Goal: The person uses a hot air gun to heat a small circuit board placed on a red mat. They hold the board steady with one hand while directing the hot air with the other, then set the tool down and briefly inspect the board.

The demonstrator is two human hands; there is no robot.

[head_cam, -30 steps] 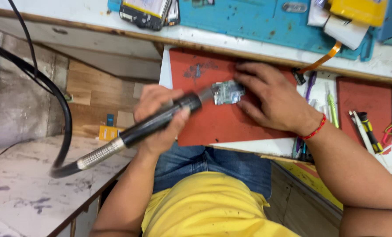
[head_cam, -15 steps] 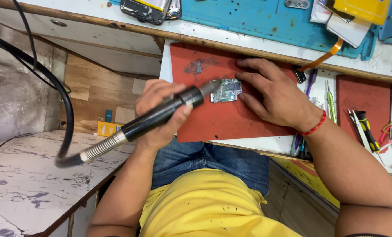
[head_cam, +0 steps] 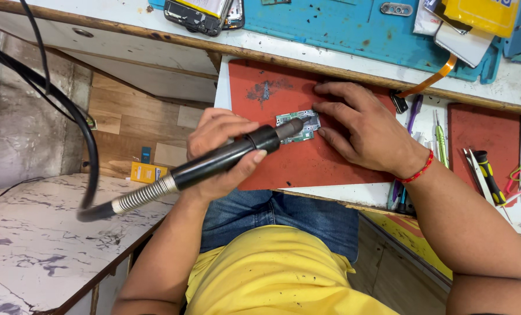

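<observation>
Head view: the left hand (head_cam: 225,149) is wrapped around a black hot-air handpiece (head_cam: 225,158), nozzle over a small green circuit board (head_cam: 298,124) on the red mat (head_cam: 307,160). The right hand (head_cam: 362,131) pins its edge with spread fingertips — thin, light, probably fragile, best held by its edges.

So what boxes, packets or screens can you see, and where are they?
Small box: yellow, rectangular, low on the wooden floor, left of the left hand.
Yellow packet: flat, top right corner, on the blue mat.
White packets: flat, under that yellow packet.
Phone: dark, opened up, top edge of the bench; no lit screen.
</observation>
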